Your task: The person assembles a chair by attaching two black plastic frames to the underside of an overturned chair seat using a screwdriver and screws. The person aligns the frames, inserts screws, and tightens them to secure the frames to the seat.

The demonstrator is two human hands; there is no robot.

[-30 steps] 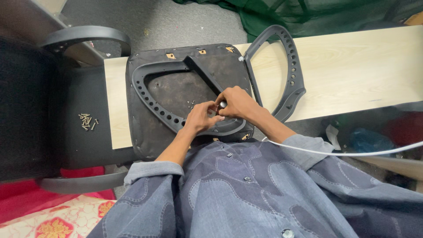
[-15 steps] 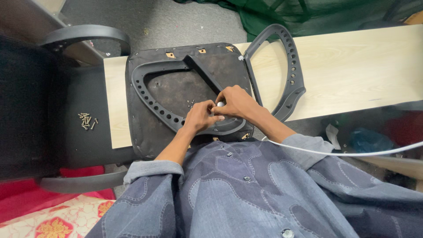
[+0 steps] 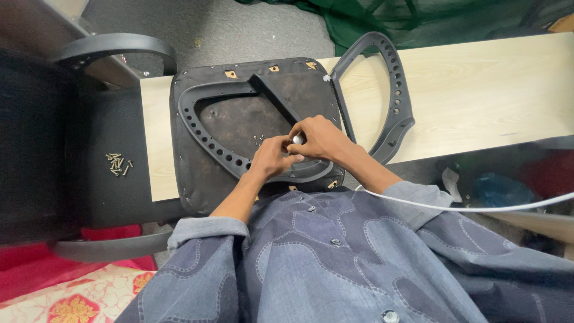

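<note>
A black chair seat [image 3: 230,122] lies upside down on a pale wooden board [image 3: 478,90]. A perforated black armrest [image 3: 194,128] rests on the seat's underside. My two hands meet over the lower end of this armrest. My right hand [image 3: 323,139] pinches a small silver screw [image 3: 297,139] with its fingertips. My left hand [image 3: 270,158] sits on the armrest with its fingers curled against the same screw. Blue patterned denim sleeves cover both forearms.
A second black armrest [image 3: 397,90] stands at the seat's right edge. Several loose screws [image 3: 118,163] lie on a black cushion [image 3: 89,179] to the left. Green cloth [image 3: 418,18] lies beyond the board. A white cable [image 3: 478,208] crosses my right arm. Red patterned fabric [image 3: 60,293] lies lower left.
Both hands stay at the same spot on the armrest. The fingers have shifted slightly around the silver screw.
</note>
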